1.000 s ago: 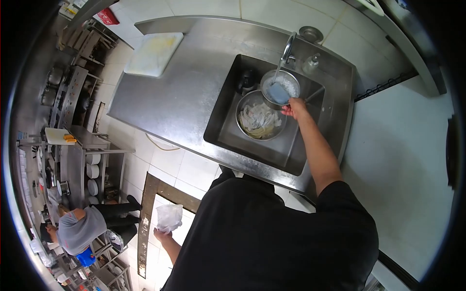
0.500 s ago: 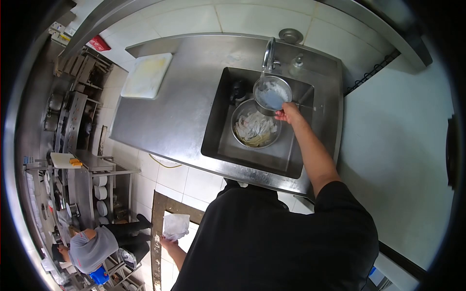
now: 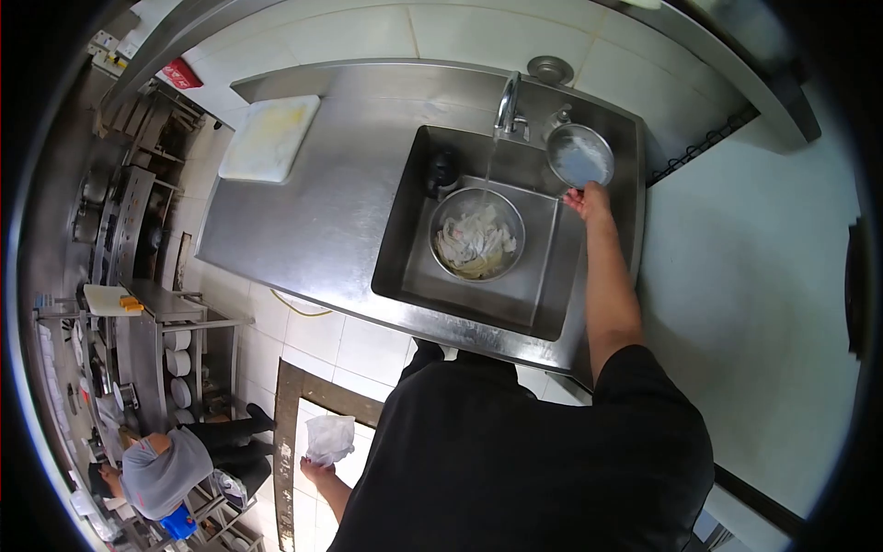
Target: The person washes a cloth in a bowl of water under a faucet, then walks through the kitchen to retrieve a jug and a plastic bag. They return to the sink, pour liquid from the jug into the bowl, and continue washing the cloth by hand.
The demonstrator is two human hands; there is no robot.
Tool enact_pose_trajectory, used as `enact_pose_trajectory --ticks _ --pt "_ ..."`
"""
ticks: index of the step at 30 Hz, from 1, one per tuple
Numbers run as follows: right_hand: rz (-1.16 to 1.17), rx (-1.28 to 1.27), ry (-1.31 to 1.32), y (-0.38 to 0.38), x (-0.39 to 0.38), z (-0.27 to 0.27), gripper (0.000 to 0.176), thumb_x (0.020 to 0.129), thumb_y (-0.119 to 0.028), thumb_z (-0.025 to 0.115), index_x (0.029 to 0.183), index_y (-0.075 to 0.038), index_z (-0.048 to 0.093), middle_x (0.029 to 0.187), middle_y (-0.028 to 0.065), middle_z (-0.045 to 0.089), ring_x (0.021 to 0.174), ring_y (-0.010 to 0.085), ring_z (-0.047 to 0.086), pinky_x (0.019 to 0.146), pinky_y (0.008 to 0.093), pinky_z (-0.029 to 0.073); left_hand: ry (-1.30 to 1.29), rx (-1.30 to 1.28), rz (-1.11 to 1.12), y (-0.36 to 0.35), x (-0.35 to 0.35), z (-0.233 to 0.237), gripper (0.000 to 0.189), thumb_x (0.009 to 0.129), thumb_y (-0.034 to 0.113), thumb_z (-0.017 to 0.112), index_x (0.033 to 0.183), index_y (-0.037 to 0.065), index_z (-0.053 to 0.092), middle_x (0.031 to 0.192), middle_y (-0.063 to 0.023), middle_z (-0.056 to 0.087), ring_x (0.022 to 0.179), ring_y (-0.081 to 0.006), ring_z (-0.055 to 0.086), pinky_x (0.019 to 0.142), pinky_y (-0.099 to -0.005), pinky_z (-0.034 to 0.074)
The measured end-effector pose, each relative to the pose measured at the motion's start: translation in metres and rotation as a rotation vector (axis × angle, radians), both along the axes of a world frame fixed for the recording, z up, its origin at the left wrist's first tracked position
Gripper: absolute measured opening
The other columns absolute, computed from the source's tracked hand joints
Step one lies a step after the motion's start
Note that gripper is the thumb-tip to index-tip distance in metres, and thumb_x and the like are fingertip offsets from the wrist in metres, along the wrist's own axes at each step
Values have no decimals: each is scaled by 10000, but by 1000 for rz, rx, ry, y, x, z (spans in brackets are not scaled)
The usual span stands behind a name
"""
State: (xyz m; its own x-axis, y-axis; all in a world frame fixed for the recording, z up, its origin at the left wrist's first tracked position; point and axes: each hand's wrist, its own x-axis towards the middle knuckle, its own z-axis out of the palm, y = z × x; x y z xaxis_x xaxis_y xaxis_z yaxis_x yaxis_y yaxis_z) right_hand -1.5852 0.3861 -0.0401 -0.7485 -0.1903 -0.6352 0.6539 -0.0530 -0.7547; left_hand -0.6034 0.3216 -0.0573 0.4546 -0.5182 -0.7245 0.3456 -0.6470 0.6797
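Observation:
My right hand (image 3: 589,199) is closed on the near edge of a round metal bowl (image 3: 580,156), which has cloudy, whitish water in it. The bowl is over the sink's back right corner, beside the soap dispenser (image 3: 557,118). Water runs from the tap (image 3: 507,103) into a larger metal basin (image 3: 521,241) standing in the sink (image 3: 550,294). Inside lies a crumpled whitish, yellow-tinged mass (image 3: 476,241) whose kind I cannot make out. Low on the left, away from the counter, my left hand (image 3: 315,469) grips a crumpled white plastic bag (image 3: 330,439).
A dark object (image 3: 443,172) stands in the sink's back left corner. On the steel counter (image 3: 313,216) lies a white cutting board (image 3: 271,138). Another person in a grey shirt (image 3: 166,474) is at lower left, near a rack with stacked white dishes (image 3: 179,363).
The metal bowl has moved in my right hand from under the tap to the right. The tap water now falls into the basin. My left hand still holds the bag.

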Motion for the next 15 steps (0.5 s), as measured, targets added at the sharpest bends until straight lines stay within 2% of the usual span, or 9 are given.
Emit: enact_pose_trajectory --ticks 4,5,7,9,10,11,13,14,15 --pt "-130 -23 -54 -3 -37 -16 343 923 -80 385 1244 5 469 934 153 588 652 223 618 753 546 616 62 -2 208 5 -12 16 523 972 381 339 1335 43 506 1370 -134 554 1255 -349 541 1021 -507 465" --pt "-153 -45 -60 -2 -48 -23 349 929 -85 380 1260 -4 458 953 157 584 665 230 620 756 551 613 51 -10 169 6 -18 22 533 976 385 332 1347 40 499 1369 -139 556 1245 -354 550 1015 -509 469" --pt "-187 -82 -73 -2 -70 -39 362 943 -94 371 1292 -22 437 993 166 574 691 243 623 763 561 608 -44 30 254 3 -40 45 560 980 378 302 1374 22 480 1385 -157 543 1271 -366 527 1067 -528 427" --pt "-180 -101 -55 -6 -76 -34 356 969 -122 354 1305 -28 426 1025 174 566 728 258 627 768 563 606 117 -22 194 5 -10 34 544 987 364 288 1356 19 490 1381 -159 544 1283 -369 514 1080 -541 408" --pt "-202 -83 -12 -9 -73 -24 346 946 -110 365 1265 -13 454 937 161 577 736 244 628 774 541 611 58 17 140 8 16 17 520 993 365 299 1322 21 508 1364 -157 555 1271 -367 521 1081 -533 404" --pt "-220 -70 35 -12 -65 -18 337 922 -99 376 1226 1 481 849 149 588 743 230 629 780 520 617 77 -32 226 12 24 12 485 998 366 318 1289 30 513 1360 -151 551 1276 -363 509 1091 -538 384" --pt "-245 -191 -43 -4 -82 -39 340 928 -140 428 1229 -1 501 890 146 589 778 278 625 847 565 582 170 -106 309 22 46 1 416 1000 357 367 1260 52 481 1360 -131 516 1293 -352 472 1097 -597 350" --pt "74 -664 -58 30 -145 -136 462 999 -313 470 1345 -11 419 1056 214 586 856 332 647 984 587 506 156 -113 360 24 40 5 410 1002 357 379 1260 53 473 1346 -123 515 1284 -351 476 1098 -600 351" --pt "-190 -518 -20 13 -109 -107 580 983 -435 515 1346 7 418 1069 238 607 951 389 639 1083 626 394 173 -160 383 32 44 -7 409 1002 359 379 1262 57 470 1320 -131 523 1274 -355 480 1098 -596 355"
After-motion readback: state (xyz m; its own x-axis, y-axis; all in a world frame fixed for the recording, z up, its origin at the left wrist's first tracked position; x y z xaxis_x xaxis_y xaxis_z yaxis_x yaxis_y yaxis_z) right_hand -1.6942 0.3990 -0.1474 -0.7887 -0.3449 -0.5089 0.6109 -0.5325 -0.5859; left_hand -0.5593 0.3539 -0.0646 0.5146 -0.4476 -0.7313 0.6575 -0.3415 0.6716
